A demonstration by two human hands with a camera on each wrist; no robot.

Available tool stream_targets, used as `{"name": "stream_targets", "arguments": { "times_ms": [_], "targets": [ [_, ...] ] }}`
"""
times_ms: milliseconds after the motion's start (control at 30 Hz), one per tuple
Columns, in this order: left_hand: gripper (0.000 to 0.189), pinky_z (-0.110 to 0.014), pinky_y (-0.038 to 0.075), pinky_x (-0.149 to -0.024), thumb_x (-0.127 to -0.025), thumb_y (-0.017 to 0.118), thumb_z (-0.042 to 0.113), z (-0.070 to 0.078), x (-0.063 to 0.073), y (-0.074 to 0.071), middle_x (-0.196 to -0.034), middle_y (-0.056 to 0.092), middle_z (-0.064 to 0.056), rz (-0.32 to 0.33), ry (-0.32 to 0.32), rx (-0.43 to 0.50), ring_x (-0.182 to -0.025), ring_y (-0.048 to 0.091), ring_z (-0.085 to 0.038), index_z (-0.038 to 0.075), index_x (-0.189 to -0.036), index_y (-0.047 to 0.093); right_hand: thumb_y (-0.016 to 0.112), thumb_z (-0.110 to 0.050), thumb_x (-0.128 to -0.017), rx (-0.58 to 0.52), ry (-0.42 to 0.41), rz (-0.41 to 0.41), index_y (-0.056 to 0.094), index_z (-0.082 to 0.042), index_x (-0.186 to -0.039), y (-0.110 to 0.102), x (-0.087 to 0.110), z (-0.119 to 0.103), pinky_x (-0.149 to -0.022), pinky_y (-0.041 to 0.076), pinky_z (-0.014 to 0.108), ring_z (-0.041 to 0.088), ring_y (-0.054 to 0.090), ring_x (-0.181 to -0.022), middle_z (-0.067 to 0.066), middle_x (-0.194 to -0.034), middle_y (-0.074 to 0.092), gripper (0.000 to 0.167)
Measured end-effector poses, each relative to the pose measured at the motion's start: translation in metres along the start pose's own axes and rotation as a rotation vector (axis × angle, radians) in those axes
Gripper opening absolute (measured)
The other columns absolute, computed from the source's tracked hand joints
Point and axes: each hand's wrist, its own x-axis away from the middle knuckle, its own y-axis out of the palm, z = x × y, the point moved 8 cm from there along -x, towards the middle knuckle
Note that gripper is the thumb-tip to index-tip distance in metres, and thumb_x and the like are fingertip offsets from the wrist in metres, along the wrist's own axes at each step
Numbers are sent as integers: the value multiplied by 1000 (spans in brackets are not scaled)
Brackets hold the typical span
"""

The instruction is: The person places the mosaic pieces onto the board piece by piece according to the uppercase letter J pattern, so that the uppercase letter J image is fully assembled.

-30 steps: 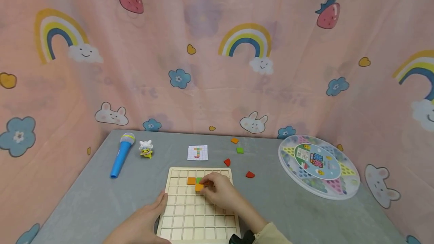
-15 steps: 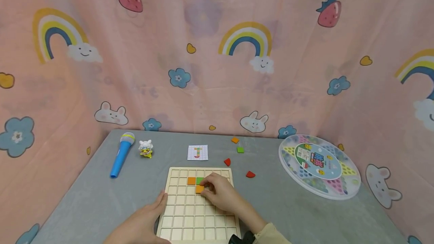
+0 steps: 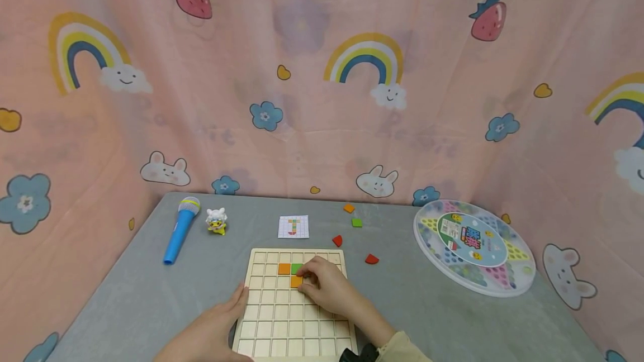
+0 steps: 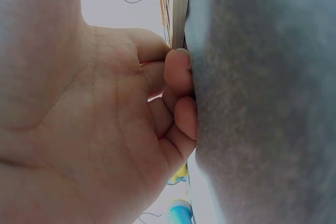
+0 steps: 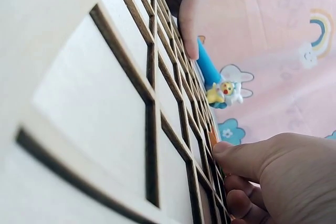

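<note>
A wooden grid board (image 3: 271, 313) lies on the table. An orange square tile (image 3: 284, 268) and a green square tile (image 3: 296, 268) sit side by side in its cells. Below the green one lies a second orange square tile (image 3: 296, 281), where my right hand (image 3: 329, 289) pinches with thumb and index finger. The right wrist view shows the thumb (image 5: 223, 148) against an orange edge (image 5: 212, 137); the other fingers are partly hidden. My left hand (image 3: 216, 323) rests along the board's left edge, index finger extended. In the left wrist view, two fingertips (image 4: 178, 72) touch the table beside the board's side.
Behind the board lie a pattern card (image 3: 300, 227), an orange tile (image 3: 349, 208), a green tile (image 3: 356, 223) and two red pieces (image 3: 337, 241). A toy microphone (image 3: 180, 233) and a figurine (image 3: 217, 221) stand left; a round game board (image 3: 473, 247) lies right.
My right hand has lowered the second orange tile slightly toward me, into the cell under the green one. Over the last half second nothing visibly moves; the left hand stays in place.
</note>
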Motion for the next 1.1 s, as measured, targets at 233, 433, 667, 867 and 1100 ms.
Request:
{"name": "stream_targets", "arguments": {
  "times_ms": [233, 433, 667, 867, 1100],
  "targets": [
    [130, -68, 48, -105, -75, 94, 53, 1, 1, 0, -171, 21, -32, -5, -11, 13, -141, 49, -52, -13, -162, 24, 80, -9, -95, -4, 8, 0, 76, -5, -109, 0, -1, 1, -72, 47, 21, 3, 50, -81, 0, -100, 64, 15],
    [131, -68, 48, -104, -75, 94, 55, 1, 0, 0, -171, 21, -33, -5, 1, 16, -141, 49, -52, -13, -162, 24, 80, -9, -95, -4, 13, -3, 75, -6, -110, 0, 0, 2, -73, 47, 21, 4, 50, -82, 0, -101, 64, 16],
    [132, -68, 48, -105, -74, 94, 56, -2, -1, 1, -171, 21, -31, -12, -17, 19, -139, 50, -53, -13, -162, 24, 81, -10, -94, -5, 18, -11, 75, -6, -111, 0, 0, 1, -73, 47, 21, 5, 50, -82, 1, -102, 64, 18],
    [131, -68, 48, -104, -75, 94, 54, -1, -1, 1, -172, 21, -31, -14, -23, 19, -139, 50, -53, -12, -163, 24, 85, -13, -92, -17, 11, -4, 74, -6, -115, -4, -1, -2, -73, 48, 22, 9, 55, -85, 3, -106, 66, 27],
    [132, -67, 48, -104, -74, 93, 57, -1, 0, 1, -171, 21, -32, -6, -2, -3, -140, 49, -53, -12, -163, 23, 85, -8, -90, -81, -32, 76, 73, -1, -120, -28, -3, -18, -65, 49, 22, 24, 64, -88, 13, -110, 70, 34]
  ]
}}
